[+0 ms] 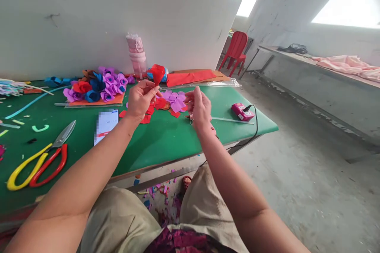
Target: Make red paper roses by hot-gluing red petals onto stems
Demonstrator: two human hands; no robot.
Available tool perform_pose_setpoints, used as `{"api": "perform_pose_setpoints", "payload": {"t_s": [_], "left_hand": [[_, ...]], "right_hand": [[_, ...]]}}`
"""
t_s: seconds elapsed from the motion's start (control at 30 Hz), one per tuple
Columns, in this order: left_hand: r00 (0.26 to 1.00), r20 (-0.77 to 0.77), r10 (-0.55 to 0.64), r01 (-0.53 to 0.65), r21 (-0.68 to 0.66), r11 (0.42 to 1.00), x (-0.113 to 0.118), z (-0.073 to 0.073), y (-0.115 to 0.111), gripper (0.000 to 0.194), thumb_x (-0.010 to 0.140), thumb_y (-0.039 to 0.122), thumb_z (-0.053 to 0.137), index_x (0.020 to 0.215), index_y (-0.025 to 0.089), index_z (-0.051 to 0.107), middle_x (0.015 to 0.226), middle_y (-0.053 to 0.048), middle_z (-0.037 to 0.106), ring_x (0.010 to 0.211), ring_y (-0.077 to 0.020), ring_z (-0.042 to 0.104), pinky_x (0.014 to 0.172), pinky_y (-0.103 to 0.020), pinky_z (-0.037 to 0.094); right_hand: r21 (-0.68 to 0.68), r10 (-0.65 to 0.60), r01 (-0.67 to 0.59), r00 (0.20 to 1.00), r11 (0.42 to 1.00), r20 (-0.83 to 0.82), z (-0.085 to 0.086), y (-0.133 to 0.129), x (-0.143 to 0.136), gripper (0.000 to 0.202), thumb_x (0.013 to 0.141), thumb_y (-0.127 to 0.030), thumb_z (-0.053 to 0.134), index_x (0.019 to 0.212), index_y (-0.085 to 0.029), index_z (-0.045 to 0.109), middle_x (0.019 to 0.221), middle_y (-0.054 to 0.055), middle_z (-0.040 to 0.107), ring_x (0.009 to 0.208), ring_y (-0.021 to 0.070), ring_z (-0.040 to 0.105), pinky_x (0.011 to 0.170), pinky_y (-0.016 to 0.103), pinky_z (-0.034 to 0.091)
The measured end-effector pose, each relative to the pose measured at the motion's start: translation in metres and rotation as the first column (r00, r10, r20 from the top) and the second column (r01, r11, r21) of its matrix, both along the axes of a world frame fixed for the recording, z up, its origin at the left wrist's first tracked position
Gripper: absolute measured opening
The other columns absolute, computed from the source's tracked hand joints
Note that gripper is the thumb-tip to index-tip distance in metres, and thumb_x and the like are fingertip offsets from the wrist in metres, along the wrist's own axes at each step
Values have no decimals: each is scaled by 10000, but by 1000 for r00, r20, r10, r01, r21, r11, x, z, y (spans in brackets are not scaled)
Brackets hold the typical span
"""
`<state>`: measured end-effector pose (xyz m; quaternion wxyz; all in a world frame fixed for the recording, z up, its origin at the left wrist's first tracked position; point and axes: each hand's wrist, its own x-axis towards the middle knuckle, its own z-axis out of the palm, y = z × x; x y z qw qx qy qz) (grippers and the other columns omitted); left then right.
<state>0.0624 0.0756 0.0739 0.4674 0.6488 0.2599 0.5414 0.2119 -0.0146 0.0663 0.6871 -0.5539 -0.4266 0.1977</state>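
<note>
Near the centre of the frame, above the green table (166,142), the left hand (141,99) pinches the narrow base of a red flower-shaped piece (157,74) between thumb and fingertips, its wide end flaring upward. To its right, the right hand (200,106) is raised with the fingers loosely curled and the thumb upright; whether they grip the partly hidden pinkish object (213,129) beneath cannot be told. Between and behind the hands lie loose purple petals (178,102) and red pieces (145,119). Several faults may be foreseen. Too firm a pinch could crease the red piece, while too slack a one could let its folds open. A low pass of either wrist could scatter the petals, which appear thin and light. At centre right, the black cable (256,122) runs from a pink box (242,111) down over the table's edge; a knee or forearm catching it could drag the box along. At lower left, scissors (49,156) lie near the left forearm, and a phone (104,124) is partly covered by it, so a careless sweep could displace either.
</note>
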Motion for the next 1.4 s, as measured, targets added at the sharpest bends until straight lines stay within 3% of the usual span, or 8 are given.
{"api": "perform_pose_setpoints", "payload": {"t_s": [0.13,0.27,0.53,0.7,0.83,0.93,1.1,1.4], "left_hand": [[989,70,132,-135,51,989,-3,-15,10,224,738,386,673,753,188,568,587,40,621,454,-75,461,470,-246,349],[967,67,245,-242,-38,969,-15,-34,8,195,723,350,679,710,180,583,563,38,604,452,-75,456,465,-221,353],[956,184,227,-162,-313,936,-17,-51,12,214,678,343,721,720,176,595,537,54,546,476,-80,481,479,-194,388],[942,223,249,-148,-388,910,-21,-51,16,250,650,359,739,739,170,600,531,57,529,468,-74,465,465,-187,384],[949,196,247,-156,-388,908,-24,-51,19,265,645,375,738,749,164,616,532,54,526,467,-79,463,463,-193,386],[953,160,259,-184,-374,909,-27,-54,23,269,637,371,744,756,160,627,551,45,544,476,-85,469,460,-196,378],[955,127,267,-202,-380,903,-29,-55,26,263,622,361,760,739,167,626,545,48,540,462,-84,456,453,-198,362],[958,103,269,-214,-371,904,-29,-52,24,238,646,356,743,720,170,614,546,52,538,479,-81,470,473,-198,379]], "right_hand": [[149,-2,36,976,988,-218,-3,73,-41,524,897,-586,259,763,-181,562,614,-20,519,440,73,398,437,205,333],[230,49,0,977,973,-208,-17,108,-67,453,916,-513,281,776,-189,566,633,-20,531,495,91,435,485,216,367],[186,244,-221,964,957,-109,-48,108,-66,361,919,-437,366,827,-195,617,753,17,604,659,136,519,616,251,420],[139,477,-457,849,879,-227,-61,115,-71,340,894,-433,408,890,-204,659,806,38,649,735,169,581,704,292,456],[114,570,-561,781,820,-255,-66,120,-70,268,839,-372,478,873,-200,680,824,44,677,766,185,603,730,301,461],[112,583,-574,774,811,-246,-61,119,-68,234,799,-314,490,862,-189,676,815,46,684,774,190,610,735,302,469],[114,521,-508,831,854,-195,-50,112,-68,169,763,-270,512,846,-197,640,827,34,669,789,185,609,724,290,476],[45,455,-455,870,889,-189,-49,113,-69,129,707,-220,505,778,-190,608,724,2,614,687,155,563,630,255,433]]}}
